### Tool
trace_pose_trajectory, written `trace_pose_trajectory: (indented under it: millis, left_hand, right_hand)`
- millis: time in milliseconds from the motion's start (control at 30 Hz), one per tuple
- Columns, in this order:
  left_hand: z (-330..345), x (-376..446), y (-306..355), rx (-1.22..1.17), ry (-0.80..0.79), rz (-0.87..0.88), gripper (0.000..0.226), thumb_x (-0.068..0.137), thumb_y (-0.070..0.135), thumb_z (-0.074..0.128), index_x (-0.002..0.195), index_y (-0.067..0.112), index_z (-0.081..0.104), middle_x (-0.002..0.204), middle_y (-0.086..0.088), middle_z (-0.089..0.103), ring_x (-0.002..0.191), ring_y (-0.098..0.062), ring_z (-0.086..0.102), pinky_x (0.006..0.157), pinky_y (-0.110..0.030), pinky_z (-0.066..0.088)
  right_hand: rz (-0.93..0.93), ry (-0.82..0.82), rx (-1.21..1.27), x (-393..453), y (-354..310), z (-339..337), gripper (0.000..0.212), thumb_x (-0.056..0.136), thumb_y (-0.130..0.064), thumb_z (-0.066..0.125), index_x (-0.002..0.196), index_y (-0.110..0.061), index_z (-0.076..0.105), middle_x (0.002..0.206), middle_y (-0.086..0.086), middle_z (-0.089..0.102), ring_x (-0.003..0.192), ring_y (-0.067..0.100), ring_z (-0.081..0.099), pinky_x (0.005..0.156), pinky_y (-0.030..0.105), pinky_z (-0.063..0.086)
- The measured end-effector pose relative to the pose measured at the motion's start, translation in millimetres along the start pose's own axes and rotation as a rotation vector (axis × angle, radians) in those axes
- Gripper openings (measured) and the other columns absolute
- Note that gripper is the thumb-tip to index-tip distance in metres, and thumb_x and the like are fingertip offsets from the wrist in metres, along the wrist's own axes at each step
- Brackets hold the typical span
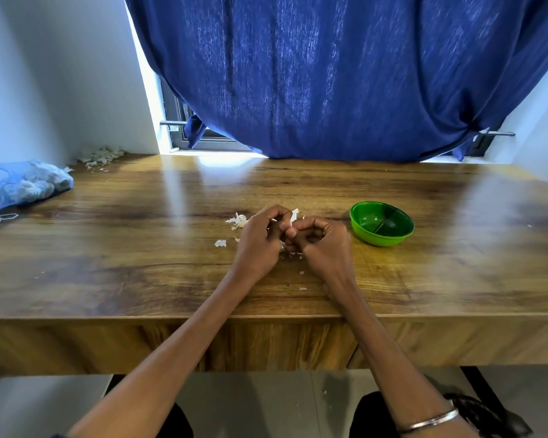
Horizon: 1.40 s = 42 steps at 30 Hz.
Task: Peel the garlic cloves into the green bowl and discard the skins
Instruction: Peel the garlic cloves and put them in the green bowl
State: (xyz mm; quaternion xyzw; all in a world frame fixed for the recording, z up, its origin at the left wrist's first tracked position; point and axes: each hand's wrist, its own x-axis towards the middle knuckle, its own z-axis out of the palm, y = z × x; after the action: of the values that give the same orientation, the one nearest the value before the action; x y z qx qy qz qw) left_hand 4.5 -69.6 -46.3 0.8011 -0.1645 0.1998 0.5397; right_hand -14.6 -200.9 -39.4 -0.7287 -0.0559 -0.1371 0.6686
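Both hands meet at the centre of the wooden counter (140,248), fingers curled inward. Left hand (260,238) and right hand (320,245) touch at the fingertips; whatever they pinch is hidden. White garlic skins (238,220) lie scattered around the hands. Green bowl (382,223) stands just right of the right hand. Blue mesh bag (19,184) rests at far left, a skin pile (103,155) behind it.

The wooden counter (140,248) carries a green bowl (381,223), scattered garlic skins (238,220), and a blue mesh bag (23,183).
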Motion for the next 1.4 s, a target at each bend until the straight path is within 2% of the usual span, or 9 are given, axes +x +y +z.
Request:
trace_pose_trajectory:
  millis: [300,467,633,933,1033,1133,1200,1300,1400]
  left_hand:
    - [-1,1,-4,-0.013,0.071,0.074,0.026,0.092,-0.006,0.05,0.082,0.017,0.052,0.08,0.008,0.057,0.078,-0.008,0.051,0.07,-0.027,0.042]
    - [-3,1,-9,0.027,0.062,0.108,0.024,0.095,-0.003,0.051,0.087,0.018,0.057,0.09,0.004,0.059,0.083,-0.021,0.058,0.071,-0.054,0.055]
    - [-3,-2,-5,0.038,0.076,0.125,0.021,0.092,-0.008,0.051,0.09,0.011,0.06,0.095,0.0,0.059,0.085,-0.024,0.058,0.071,-0.056,0.055]
    - [-8,-5,5,-0.088,0.201,0.067,0.025,0.092,-0.014,0.054,0.086,0.01,0.059,0.081,0.0,0.067,0.073,-0.015,0.069,0.054,-0.041,0.06]
    - [-9,-5,4,-0.088,0.277,0.014,0.023,0.085,-0.008,0.069,0.091,0.014,0.066,0.079,0.007,0.072,0.071,-0.009,0.072,0.064,-0.032,0.059]
    - [-11,-7,0,0.056,0.255,0.032,0.039,0.083,-0.005,0.074,0.113,0.02,0.072,0.095,0.015,0.075,0.09,0.003,0.071,0.082,-0.018,0.056]
    - [-11,-8,0,0.175,0.232,0.081,0.032,0.088,0.001,0.073,0.114,0.019,0.076,0.107,0.012,0.074,0.101,-0.001,0.069,0.089,-0.016,0.053]
    - [-9,-10,6,0.189,0.226,0.142,0.017,0.092,0.016,0.074,0.107,0.02,0.08,0.102,0.007,0.077,0.09,-0.001,0.071,0.079,-0.016,0.054]
    - [-8,-12,11,0.115,0.176,0.125,0.019,0.087,0.019,0.08,0.106,0.022,0.08,0.097,0.009,0.078,0.08,0.002,0.072,0.072,-0.016,0.055]
  right_hand:
    - [0.111,-0.07,0.244,0,-2,1,0.014,0.087,0.0,0.074,0.1,0.005,0.072,0.084,0.015,0.077,0.074,0.018,0.076,0.063,0.024,0.06]
    - [0.1,-0.088,0.204,1,-1,-3,0.014,0.095,-0.008,0.068,0.106,-0.002,0.074,0.085,0.011,0.076,0.066,0.011,0.071,0.061,0.022,0.058]
    - [0.156,-0.078,0.259,1,-1,-3,0.011,0.093,-0.006,0.069,0.102,-0.003,0.073,0.086,0.013,0.077,0.072,0.017,0.074,0.068,0.026,0.062]
    - [0.122,-0.003,0.272,1,1,-3,0.015,0.093,0.0,0.067,0.095,-0.013,0.074,0.079,0.006,0.077,0.074,0.013,0.074,0.067,0.023,0.06]
    - [0.094,0.013,0.263,1,0,-3,0.019,0.094,0.001,0.065,0.094,-0.016,0.075,0.08,0.004,0.077,0.073,0.011,0.074,0.066,0.022,0.059]
    - [0.058,0.02,0.222,1,2,-5,0.02,0.095,-0.001,0.066,0.1,-0.018,0.077,0.092,0.005,0.079,0.08,0.009,0.072,0.069,0.022,0.058]
    - [0.018,0.031,0.18,1,3,-6,0.021,0.094,-0.001,0.066,0.104,-0.017,0.077,0.1,0.001,0.078,0.086,0.006,0.071,0.074,0.024,0.059]
    - [-0.037,0.039,0.121,0,3,-5,0.022,0.093,-0.002,0.068,0.106,-0.018,0.076,0.099,-0.008,0.078,0.096,0.006,0.073,0.084,0.028,0.06]
    - [-0.036,0.031,0.121,0,2,-5,0.021,0.092,-0.002,0.069,0.11,-0.014,0.073,0.087,-0.009,0.079,0.09,0.008,0.075,0.076,0.023,0.059]
